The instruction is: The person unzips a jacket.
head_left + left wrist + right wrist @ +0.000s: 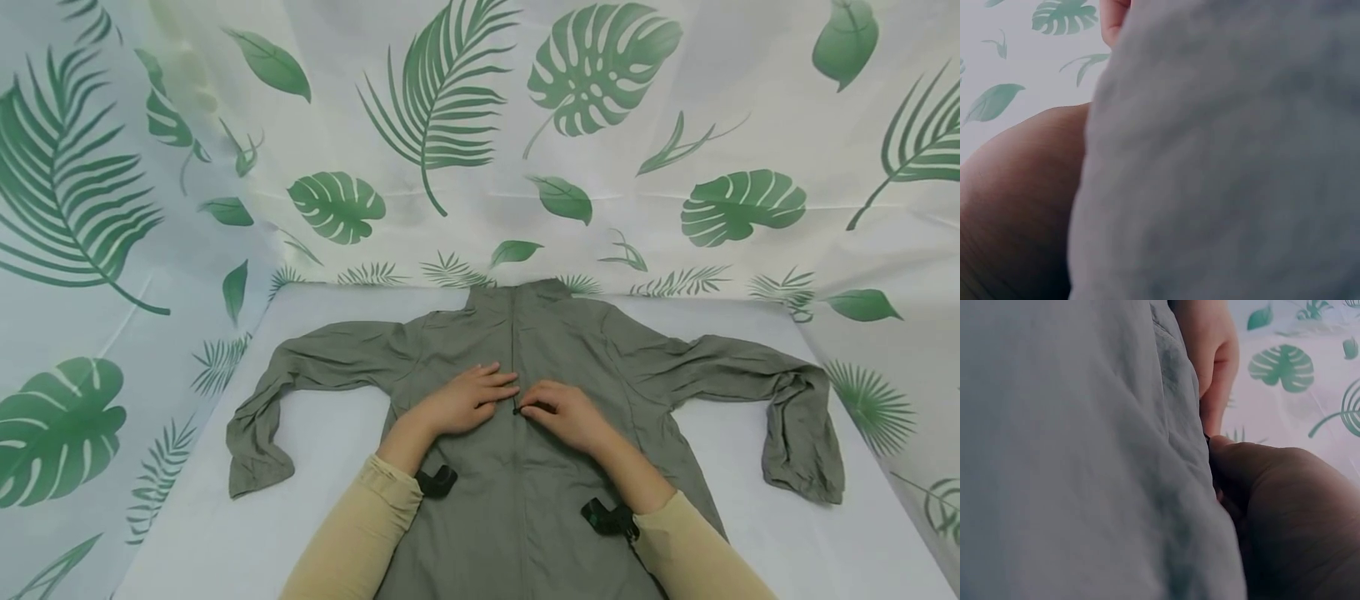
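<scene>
1. While the olive-green jacket [525,433] lies flat, front up, on the white table [787,550] with sleeves spread to both sides, the head view puts both hands at mid-chest on the front zip line [514,350]. Left hand [467,402] lies flat, fingers straight and together, pressing the cloth just left of the zip. Right hand [564,415] has thumb and forefinger pinched on a small dark zipper pull [517,410]. Leaf-print curtain [480,125] stands behind the table and at its sides.
2. Left wrist view: mostly blurred grey-green fabric close to the lens, a dark blur of the hand at lower left, a fingertip at the top edge. Finger spread not readable here.
3. Right wrist view: fabric fills the left half, the right hand [1291,512] sits dark and close at lower right, its thumb tip against the seam edge. The pull itself is hidden.
4. My read: the step in hand is working the zip, slider about mid-chest. The next move calls for the left hand to hold the cloth taut while the right draws the pull straight along the teeth, not sideways, or the thin fabric may snag.
</scene>
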Demonstrator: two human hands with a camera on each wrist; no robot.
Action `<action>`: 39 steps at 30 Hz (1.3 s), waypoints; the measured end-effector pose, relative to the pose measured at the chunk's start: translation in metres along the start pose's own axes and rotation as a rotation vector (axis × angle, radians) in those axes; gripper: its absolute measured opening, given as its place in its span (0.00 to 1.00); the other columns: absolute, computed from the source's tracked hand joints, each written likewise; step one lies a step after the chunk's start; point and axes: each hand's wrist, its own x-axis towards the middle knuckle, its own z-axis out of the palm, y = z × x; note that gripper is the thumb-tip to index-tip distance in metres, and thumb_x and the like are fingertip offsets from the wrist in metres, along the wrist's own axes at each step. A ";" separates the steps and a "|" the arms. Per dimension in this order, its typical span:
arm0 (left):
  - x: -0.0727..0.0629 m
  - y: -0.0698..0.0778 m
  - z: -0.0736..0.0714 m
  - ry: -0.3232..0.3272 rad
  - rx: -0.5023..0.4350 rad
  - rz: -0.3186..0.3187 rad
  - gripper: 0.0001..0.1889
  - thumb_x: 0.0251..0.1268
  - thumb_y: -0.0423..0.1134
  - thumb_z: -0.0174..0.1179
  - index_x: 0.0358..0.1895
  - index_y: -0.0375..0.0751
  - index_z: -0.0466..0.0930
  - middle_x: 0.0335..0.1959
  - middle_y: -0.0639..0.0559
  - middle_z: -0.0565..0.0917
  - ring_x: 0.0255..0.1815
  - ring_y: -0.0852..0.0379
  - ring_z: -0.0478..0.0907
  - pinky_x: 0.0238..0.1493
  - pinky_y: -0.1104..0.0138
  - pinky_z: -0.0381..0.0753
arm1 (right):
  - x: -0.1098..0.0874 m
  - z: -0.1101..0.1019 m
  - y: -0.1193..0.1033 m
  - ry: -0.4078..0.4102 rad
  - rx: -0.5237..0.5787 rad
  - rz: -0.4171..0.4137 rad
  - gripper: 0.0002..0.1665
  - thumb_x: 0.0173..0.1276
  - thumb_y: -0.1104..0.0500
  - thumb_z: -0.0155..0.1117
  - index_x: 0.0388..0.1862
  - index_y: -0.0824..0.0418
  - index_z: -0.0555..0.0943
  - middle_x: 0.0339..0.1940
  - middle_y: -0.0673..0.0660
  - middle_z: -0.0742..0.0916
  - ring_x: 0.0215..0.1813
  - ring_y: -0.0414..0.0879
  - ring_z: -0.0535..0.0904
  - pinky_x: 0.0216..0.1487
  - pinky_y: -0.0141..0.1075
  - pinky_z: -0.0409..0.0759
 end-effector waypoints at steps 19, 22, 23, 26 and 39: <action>0.004 0.002 -0.007 -0.028 0.005 -0.036 0.23 0.81 0.39 0.41 0.75 0.54 0.65 0.78 0.56 0.61 0.82 0.50 0.49 0.86 0.59 0.43 | 0.000 -0.012 -0.017 -0.041 -0.051 -0.035 0.03 0.69 0.58 0.67 0.38 0.51 0.87 0.39 0.45 0.86 0.40 0.38 0.82 0.40 0.33 0.85; 0.003 0.002 -0.006 -0.026 -0.003 -0.037 0.23 0.81 0.38 0.40 0.75 0.54 0.65 0.78 0.57 0.61 0.82 0.50 0.49 0.86 0.59 0.43 | -0.004 -0.013 -0.020 -0.049 -0.046 -0.038 0.03 0.69 0.57 0.67 0.39 0.50 0.86 0.40 0.45 0.86 0.41 0.38 0.83 0.41 0.34 0.86; 0.003 0.002 -0.006 -0.027 -0.001 -0.038 0.23 0.81 0.38 0.40 0.75 0.55 0.65 0.78 0.57 0.61 0.82 0.50 0.49 0.86 0.59 0.43 | -0.006 -0.013 -0.022 -0.052 -0.041 -0.038 0.03 0.69 0.57 0.67 0.39 0.49 0.86 0.40 0.44 0.86 0.41 0.38 0.83 0.41 0.34 0.86; 0.003 0.003 -0.004 -0.028 -0.002 -0.033 0.23 0.81 0.38 0.40 0.75 0.55 0.65 0.78 0.57 0.61 0.82 0.50 0.49 0.86 0.58 0.44 | -0.013 -0.014 -0.025 -0.065 -0.024 -0.043 0.04 0.70 0.56 0.66 0.40 0.49 0.86 0.40 0.43 0.86 0.42 0.38 0.83 0.41 0.34 0.86; 0.001 0.002 -0.001 -0.022 0.005 -0.040 0.24 0.81 0.39 0.40 0.75 0.56 0.64 0.78 0.58 0.61 0.82 0.52 0.49 0.86 0.60 0.43 | -0.030 -0.010 -0.031 -0.063 0.038 -0.101 0.03 0.69 0.58 0.67 0.40 0.51 0.85 0.39 0.43 0.84 0.38 0.33 0.80 0.36 0.29 0.84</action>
